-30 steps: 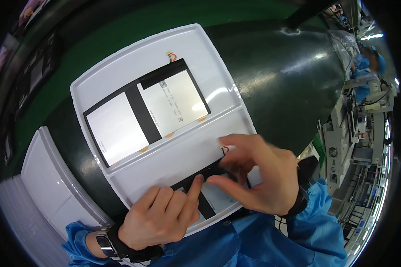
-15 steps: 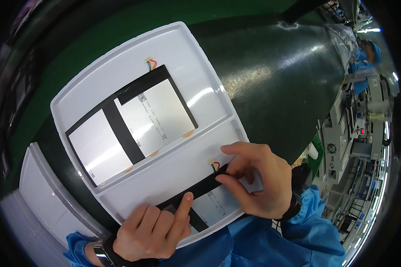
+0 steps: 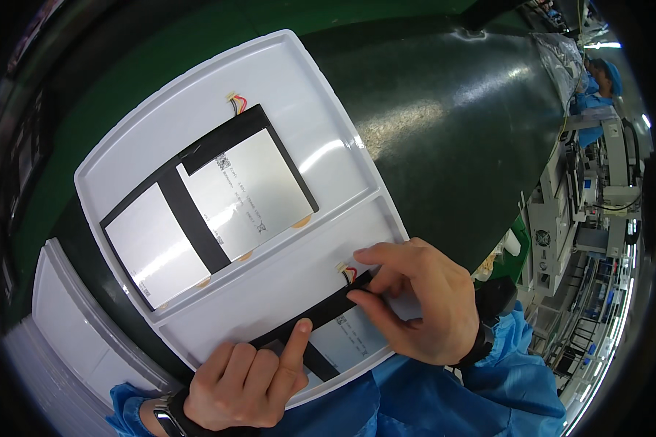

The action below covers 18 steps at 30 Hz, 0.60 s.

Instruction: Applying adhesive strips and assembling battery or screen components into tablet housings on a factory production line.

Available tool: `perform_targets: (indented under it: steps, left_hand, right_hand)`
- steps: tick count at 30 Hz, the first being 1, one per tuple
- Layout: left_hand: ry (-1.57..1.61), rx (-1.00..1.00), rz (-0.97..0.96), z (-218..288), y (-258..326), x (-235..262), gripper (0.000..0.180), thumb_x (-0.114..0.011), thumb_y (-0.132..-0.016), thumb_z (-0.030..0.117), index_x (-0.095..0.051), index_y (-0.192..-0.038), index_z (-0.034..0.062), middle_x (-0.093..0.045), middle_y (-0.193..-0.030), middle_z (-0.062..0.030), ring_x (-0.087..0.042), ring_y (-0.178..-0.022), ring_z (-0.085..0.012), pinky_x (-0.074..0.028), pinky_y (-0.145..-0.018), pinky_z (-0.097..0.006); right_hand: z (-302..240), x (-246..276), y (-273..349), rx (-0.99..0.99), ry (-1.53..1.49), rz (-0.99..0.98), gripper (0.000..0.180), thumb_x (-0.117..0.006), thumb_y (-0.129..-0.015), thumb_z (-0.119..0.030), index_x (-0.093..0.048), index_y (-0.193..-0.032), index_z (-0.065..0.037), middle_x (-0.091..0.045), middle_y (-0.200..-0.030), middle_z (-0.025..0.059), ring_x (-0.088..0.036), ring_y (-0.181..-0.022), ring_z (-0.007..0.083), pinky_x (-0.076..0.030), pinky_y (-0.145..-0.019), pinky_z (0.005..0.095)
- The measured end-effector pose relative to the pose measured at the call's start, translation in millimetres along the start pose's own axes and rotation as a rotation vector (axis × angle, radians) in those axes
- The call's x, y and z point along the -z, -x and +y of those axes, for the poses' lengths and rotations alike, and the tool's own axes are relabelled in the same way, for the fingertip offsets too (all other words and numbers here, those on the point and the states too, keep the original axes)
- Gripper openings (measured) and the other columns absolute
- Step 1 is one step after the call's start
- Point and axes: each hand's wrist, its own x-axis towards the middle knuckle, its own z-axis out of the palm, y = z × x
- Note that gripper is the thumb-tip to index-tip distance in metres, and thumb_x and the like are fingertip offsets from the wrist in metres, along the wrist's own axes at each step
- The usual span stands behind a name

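Note:
Two flat silver battery packs with black strips lie in a white tray. The far battery pack (image 3: 251,189) is fully visible, its red-and-black wires and small connector (image 3: 232,98) at the top. Both my hands are over the near battery pack (image 3: 353,339), partly covering it. My left hand (image 3: 240,382) presses its outstretched index fingertip on the black strip (image 3: 324,309); its other fingers are curled. My right hand (image 3: 430,309) pinches the right end of that strip between thumb and a finger, beside the wired connector (image 3: 342,272). The index finger is raised above.
The white tray (image 3: 219,302) has a raised divider between the two packs and rests on a dark green table (image 3: 452,138). More white trays (image 3: 87,313) are stacked at the left. Equipment (image 3: 554,233) and a person in blue (image 3: 598,87) are at the right.
The tray and packs have shifted slightly left in view. Both hands keep their places on the near pack, the left index finger still on the black strip.

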Motion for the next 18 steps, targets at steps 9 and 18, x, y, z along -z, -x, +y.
perform_targets:
  steps: [9, 18]
  left_hand:
    - [-0.076, -0.006, 0.052, -4.1, 5.8, -4.8, 0.05, -0.061, -0.081, 0.01, -0.073, -0.129, 0.0064, -0.031, -0.061, 0.0019, -0.04, -0.053, -0.0102, -0.038, -0.05, -0.025]
    - [0.012, 0.042, 0.068, 6.1, -4.7, -7.2, 0.056, -0.074, -0.077, 0.01, -0.067, -0.132, 0.001, -0.043, -0.07, -0.0039, -0.049, -0.059, -0.0215, -0.043, -0.054, -0.035]
  right_hand:
    - [6.5, 31.0, -1.4, 0.219, 0.411, 0.038, 0.059, -0.084, -0.076, -0.016, -0.066, -0.133, -0.016, -0.055, -0.143, 0.0185, -0.05, -0.134, 0.0382, -0.049, -0.1, 0.0428]
    - [37.5, 23.1, 41.1, 0.266, 0.396, -0.144, 0.064, -0.07, -0.089, -0.031, -0.053, -0.145, -0.005, -0.034, -0.164, 0.0188, -0.029, -0.152, 0.0421, -0.034, -0.12, 0.048]
